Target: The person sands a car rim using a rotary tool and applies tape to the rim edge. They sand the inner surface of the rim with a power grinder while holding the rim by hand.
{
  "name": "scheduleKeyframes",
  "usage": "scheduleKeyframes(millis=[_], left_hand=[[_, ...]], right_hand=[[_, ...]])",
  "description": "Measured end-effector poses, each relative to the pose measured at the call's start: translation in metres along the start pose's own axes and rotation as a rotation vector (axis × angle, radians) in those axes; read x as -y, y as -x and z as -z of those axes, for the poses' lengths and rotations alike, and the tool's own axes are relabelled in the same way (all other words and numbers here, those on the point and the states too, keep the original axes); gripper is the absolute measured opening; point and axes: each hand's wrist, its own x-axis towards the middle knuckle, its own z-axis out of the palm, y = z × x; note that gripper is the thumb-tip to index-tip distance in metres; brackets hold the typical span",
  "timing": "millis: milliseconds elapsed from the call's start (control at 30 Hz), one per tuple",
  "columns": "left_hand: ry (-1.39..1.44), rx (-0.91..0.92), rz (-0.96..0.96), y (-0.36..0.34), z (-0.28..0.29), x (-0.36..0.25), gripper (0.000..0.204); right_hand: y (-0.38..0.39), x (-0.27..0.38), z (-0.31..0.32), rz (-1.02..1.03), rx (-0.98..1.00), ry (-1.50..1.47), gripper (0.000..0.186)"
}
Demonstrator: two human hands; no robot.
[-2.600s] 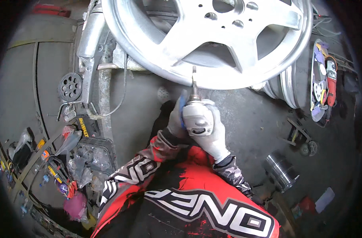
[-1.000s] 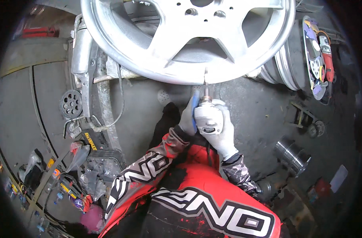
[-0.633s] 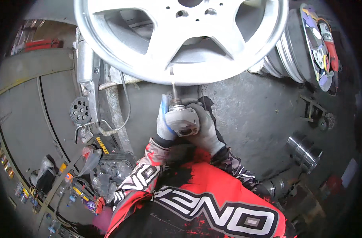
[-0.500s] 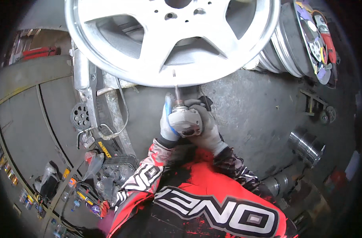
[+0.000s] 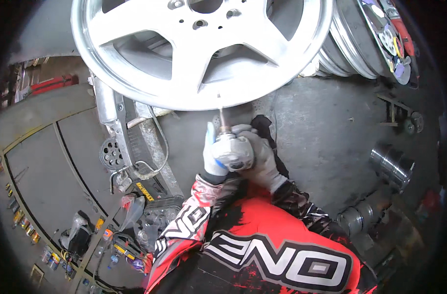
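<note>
- The floor [image 5: 321, 132] is grey and worn; toward its left edge lie a round dark pulley [image 5: 111, 153] and a plastic bag [image 5: 134, 210], toward its right edge a shiny metal cylinder [image 5: 391, 166].
- The wheel [image 5: 189, 54] is silver, with wide spokes, very bright at its near edge.
- The power tool [image 5: 233, 152] has a pale grey head; its thin tip overlaps this edge, but contact I cannot tell.
- Left hand [image 5: 213, 157] and right hand [image 5: 263, 159], both gloved, are closed around the tool.
</note>
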Motion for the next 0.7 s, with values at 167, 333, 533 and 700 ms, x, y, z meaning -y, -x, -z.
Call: scheduleKeyframes(millis=[167, 333, 533, 700], left_hand=[[0.040, 0.038, -0.007, 0.018, 0.006, -0.024, 0.102], [0.167, 0.134, 0.019, 0.009, -0.009, -0.013, 0.090], [0.065, 0.086, 0.106, -0.023, -0.002, 0.022, 0.094], [0.051, 0.122, 0.180, -0.019, -0.005, 0.017, 0.098]], right_hand=[[-0.001, 0.011, -0.018, 0.046, 0.047, 0.069, 0.060], [-0.002, 0.013, -0.006, 0.031, 0.068, 0.075, 0.061], [0.013, 0.009, 0.025, -0.120, -0.071, -0.043, 0.064], [0.015, 0.017, 0.028, -0.206, -0.009, 0.019, 0.064]])
